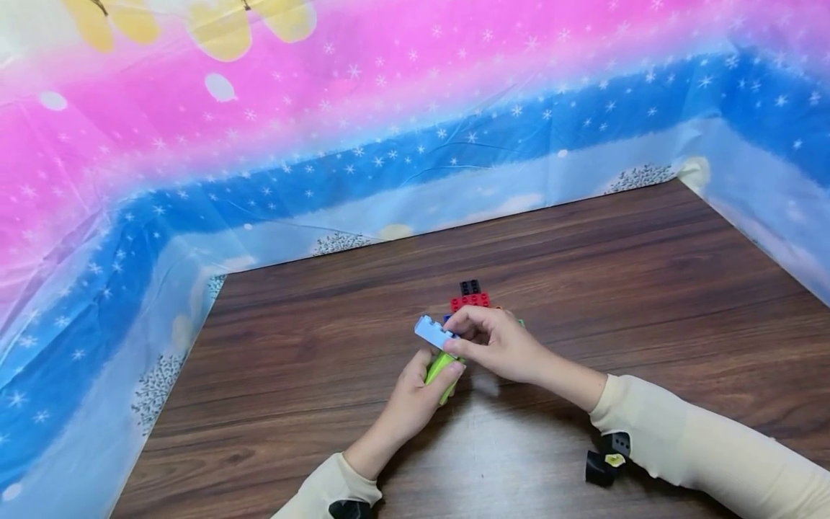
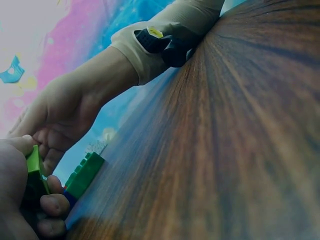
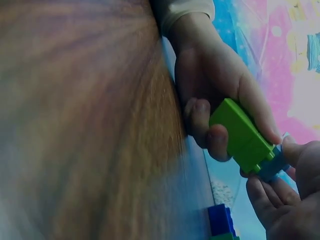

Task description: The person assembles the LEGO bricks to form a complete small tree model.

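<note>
My left hand (image 1: 410,395) grips a lime green toy building brick (image 1: 437,367) between thumb and fingers, above the table. A light blue brick (image 1: 431,332) with studs sits against the end of the lime one, and my right hand (image 1: 512,352) pinches it. In the right wrist view, the light blue brick (image 3: 272,166) meets the studded side of the lime brick (image 3: 240,135). Whether the two are fully pressed together I cannot tell. My right fingers hide part of the light blue brick.
Just beyond my right hand lie a red brick (image 1: 470,300) and a black brick (image 1: 470,287) on the brown wooden table (image 1: 311,346). A green brick (image 2: 85,175) and a dark blue brick (image 3: 219,220) are by them, partly hidden. A patterned cloth (image 1: 402,166) hangs behind the table.
</note>
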A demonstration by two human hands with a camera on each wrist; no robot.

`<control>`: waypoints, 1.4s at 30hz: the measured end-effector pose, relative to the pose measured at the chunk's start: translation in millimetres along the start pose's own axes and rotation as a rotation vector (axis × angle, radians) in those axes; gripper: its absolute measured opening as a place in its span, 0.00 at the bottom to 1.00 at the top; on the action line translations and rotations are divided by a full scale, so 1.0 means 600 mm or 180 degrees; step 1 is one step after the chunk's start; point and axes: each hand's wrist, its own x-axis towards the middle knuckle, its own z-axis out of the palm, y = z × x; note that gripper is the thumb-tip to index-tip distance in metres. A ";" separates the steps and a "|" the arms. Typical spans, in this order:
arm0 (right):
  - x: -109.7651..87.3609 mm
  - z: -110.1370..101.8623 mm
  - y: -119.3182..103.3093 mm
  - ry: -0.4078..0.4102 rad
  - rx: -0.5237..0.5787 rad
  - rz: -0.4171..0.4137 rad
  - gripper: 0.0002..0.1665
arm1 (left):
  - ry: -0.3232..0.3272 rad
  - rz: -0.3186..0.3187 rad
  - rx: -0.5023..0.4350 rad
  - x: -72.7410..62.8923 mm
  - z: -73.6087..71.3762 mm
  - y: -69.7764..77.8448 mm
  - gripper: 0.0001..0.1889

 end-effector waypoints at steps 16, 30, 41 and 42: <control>0.003 -0.002 -0.008 -0.0174 -0.0177 0.0000 0.08 | 0.0003 -0.0073 0.0118 -0.002 -0.004 -0.004 0.12; 0.000 0.007 -0.004 -0.0089 -0.0141 0.0005 0.10 | -0.0024 -0.0172 -0.0006 -0.004 -0.009 -0.002 0.13; 0.013 -0.053 -0.018 -0.0157 -0.1047 -0.0465 0.14 | -0.0024 -0.0121 -0.0339 0.000 -0.004 0.002 0.13; 0.014 -0.064 -0.019 -0.0176 -0.1228 -0.0503 0.12 | 0.0021 -0.0127 -0.0385 0.000 -0.004 0.002 0.13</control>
